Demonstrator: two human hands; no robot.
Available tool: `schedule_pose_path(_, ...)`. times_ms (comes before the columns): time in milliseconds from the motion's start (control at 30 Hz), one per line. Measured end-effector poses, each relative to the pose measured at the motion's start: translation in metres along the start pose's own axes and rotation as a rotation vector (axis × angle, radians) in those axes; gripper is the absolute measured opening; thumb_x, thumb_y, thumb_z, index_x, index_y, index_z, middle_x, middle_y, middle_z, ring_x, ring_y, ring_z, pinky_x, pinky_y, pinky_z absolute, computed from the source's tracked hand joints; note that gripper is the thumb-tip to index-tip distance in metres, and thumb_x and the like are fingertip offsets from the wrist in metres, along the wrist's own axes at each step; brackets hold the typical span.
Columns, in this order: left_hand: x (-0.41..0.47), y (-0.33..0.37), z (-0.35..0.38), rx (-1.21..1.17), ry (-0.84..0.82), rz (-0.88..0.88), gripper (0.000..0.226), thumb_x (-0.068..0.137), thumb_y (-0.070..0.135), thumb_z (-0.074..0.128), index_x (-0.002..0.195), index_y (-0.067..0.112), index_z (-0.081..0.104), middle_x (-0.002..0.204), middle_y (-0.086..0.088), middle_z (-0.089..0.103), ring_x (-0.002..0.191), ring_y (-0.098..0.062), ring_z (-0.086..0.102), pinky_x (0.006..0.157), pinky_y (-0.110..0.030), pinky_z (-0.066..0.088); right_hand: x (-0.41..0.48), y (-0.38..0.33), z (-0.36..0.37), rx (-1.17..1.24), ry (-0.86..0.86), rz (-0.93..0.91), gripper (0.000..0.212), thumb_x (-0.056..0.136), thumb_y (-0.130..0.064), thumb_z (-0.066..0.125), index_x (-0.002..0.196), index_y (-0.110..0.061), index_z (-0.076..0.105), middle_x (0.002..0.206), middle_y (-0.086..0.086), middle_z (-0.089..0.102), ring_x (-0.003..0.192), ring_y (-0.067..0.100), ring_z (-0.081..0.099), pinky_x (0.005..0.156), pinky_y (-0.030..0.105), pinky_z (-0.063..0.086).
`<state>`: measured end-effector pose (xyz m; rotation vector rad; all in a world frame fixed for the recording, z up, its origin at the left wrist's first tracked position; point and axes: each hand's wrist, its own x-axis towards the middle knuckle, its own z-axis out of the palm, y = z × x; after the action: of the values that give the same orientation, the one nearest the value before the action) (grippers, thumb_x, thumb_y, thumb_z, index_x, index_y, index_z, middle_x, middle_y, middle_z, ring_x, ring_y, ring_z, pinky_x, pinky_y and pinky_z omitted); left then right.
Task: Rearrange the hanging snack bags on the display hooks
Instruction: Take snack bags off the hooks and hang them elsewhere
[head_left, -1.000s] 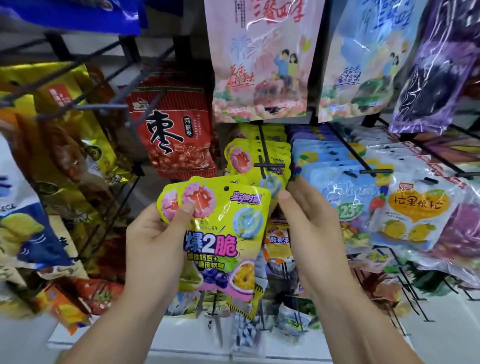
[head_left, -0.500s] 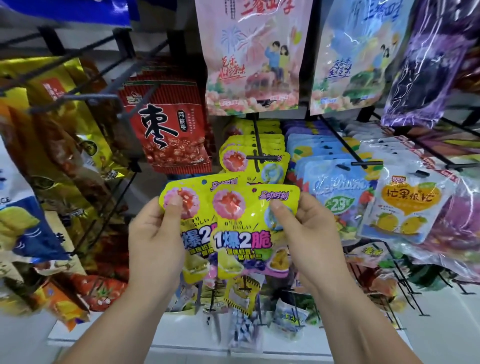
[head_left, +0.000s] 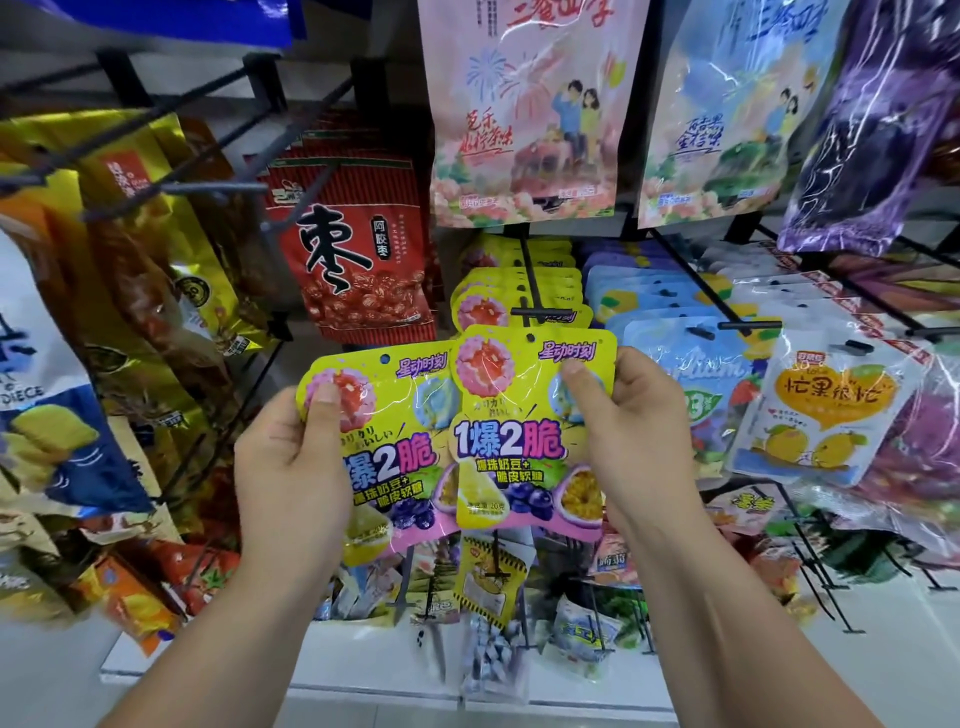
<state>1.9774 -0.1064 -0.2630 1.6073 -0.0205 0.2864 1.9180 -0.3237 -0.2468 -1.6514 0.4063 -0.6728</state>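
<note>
I hold two matching yellow-green snack bags side by side in front of the rack. My left hand (head_left: 291, 467) grips the left yellow bag (head_left: 387, 415) by its left edge. My right hand (head_left: 639, 436) grips the right yellow bag (head_left: 524, 415) by its right edge, overlapping the left one. Just above them, the black display hook (head_left: 543, 312) carries several more of the same yellow bags (head_left: 498, 291). The right bag's hang hole sits just below the hook's tip, off the hook.
Red jujube bags (head_left: 353, 260) hang to the left and blue bags (head_left: 691, 364) on the hook to the right, then a mango bag (head_left: 826, 405). Large pink (head_left: 530, 114) and blue (head_left: 727, 104) pouches hang above. Empty black hooks (head_left: 182, 156) jut out upper left. A white shelf base (head_left: 363, 670) lies below.
One second ago only one yellow bag showed in my hands. My right hand has drawn a second bag out to the right and raised it toward the hook tip.
</note>
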Motion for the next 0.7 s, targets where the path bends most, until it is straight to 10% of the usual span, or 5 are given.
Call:
schedule_pose_path(233, 0.003, -0.002, -0.008, 0.066, 0.023, 0.086, 0.035, 0.108, 0.039, 0.052, 0.088, 0.019, 0.071, 0.087, 0.001, 0.075, 0.085, -0.020, 0.070, 0.081, -0.048, 0.060, 0.010, 0.005, 0.009, -0.075, 0.072, -0.045, 0.052, 0.098, -0.029, 0.071, 0.070, -0.018, 0.028, 0.063, -0.008, 0.017, 0.060, 0.019, 0.017, 0.056, 0.044, 0.021)
schedule_pose_path(367, 0.005, 0.000, -0.013, 0.128, 0.055, 0.153, 0.035, 0.109, 0.037, 0.050, 0.091, 0.014, 0.070, 0.087, -0.003, 0.072, 0.080, -0.017, 0.065, 0.074, -0.041, 0.054, 0.027, 0.010, 0.022, -0.153, 0.123, -0.073, 0.051, 0.095, -0.037, 0.067, 0.063, -0.032, 0.027, 0.056, -0.011, 0.021, 0.059, 0.020, 0.020, 0.052, 0.055, 0.051)
schedule_pose_path(533, 0.004, 0.003, -0.009, 0.077, 0.025, 0.115, 0.032, 0.108, 0.036, 0.052, 0.089, 0.022, 0.073, 0.087, 0.002, 0.076, 0.085, -0.018, 0.071, 0.079, -0.043, 0.057, 0.039, 0.013, 0.026, -0.238, 0.127, -0.122, 0.053, 0.096, -0.034, 0.067, 0.066, -0.026, 0.024, 0.060, -0.007, 0.020, 0.056, 0.023, 0.027, 0.054, 0.045, 0.029)
schedule_pose_path(633, 0.000, 0.007, -0.002, 0.022, -0.029, 0.090, 0.030, 0.108, 0.034, 0.054, 0.087, 0.025, 0.074, 0.086, 0.007, 0.078, 0.083, -0.016, 0.072, 0.078, -0.043, 0.059, 0.033, 0.010, 0.023, -0.180, 0.100, -0.066, 0.035, 0.095, -0.036, 0.071, 0.070, -0.034, 0.046, 0.058, -0.016, 0.050, 0.060, 0.016, 0.058, 0.056, 0.046, 0.046)
schedule_pose_path(700, -0.003, 0.011, 0.004, -0.010, -0.075, 0.082, 0.031, 0.107, 0.031, 0.054, 0.084, 0.026, 0.074, 0.082, 0.009, 0.077, 0.077, -0.010, 0.070, 0.075, -0.038, 0.057, 0.020, 0.001, 0.019, -0.024, 0.056, -0.009, 0.016, 0.096, -0.031, 0.074, 0.101, -0.041, 0.062, 0.089, -0.033, 0.067, 0.090, -0.006, 0.068, 0.084, 0.036, 0.060)
